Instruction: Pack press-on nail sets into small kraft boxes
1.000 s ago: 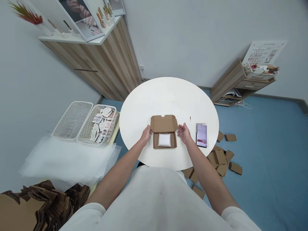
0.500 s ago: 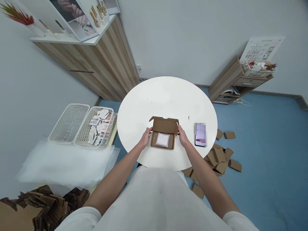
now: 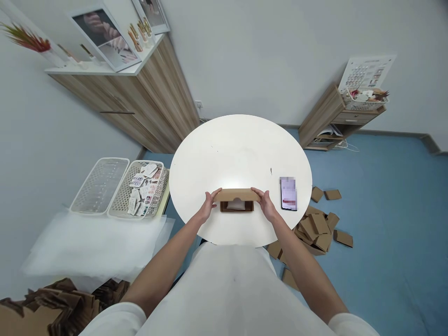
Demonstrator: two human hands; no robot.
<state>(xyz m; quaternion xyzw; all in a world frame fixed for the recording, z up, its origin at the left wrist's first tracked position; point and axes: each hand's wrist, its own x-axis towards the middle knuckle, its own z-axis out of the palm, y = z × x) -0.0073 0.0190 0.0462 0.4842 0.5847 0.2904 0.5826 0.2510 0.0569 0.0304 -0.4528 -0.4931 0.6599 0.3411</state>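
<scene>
A small brown cardboard box [image 3: 237,210] sits on the white oval table [image 3: 240,149] in front of me, its lid [image 3: 237,194] folded partway down over the opening. Inside, part of a white wrapped packet [image 3: 236,204] shows beneath the lid. My left hand [image 3: 209,204] grips the lid's left end, fingers on its top edge. At the right end, my right hand [image 3: 265,203] holds the lid in the same way. To the right of the box lies a phone [image 3: 289,193] with its screen lit.
Folded cardboard boxes [image 3: 318,224] lie piled on the blue floor at right. On the left stand a basket of sachets [image 3: 143,189], another white basket [image 3: 100,184], white sheets [image 3: 94,242] and stacked flat cardboard [image 3: 52,308]. Wooden cabinets [image 3: 168,93] stand behind.
The lid has swung from upright towards me and down over the box, covering much of the packet. Both hands have moved with it, now on the lid's ends.
</scene>
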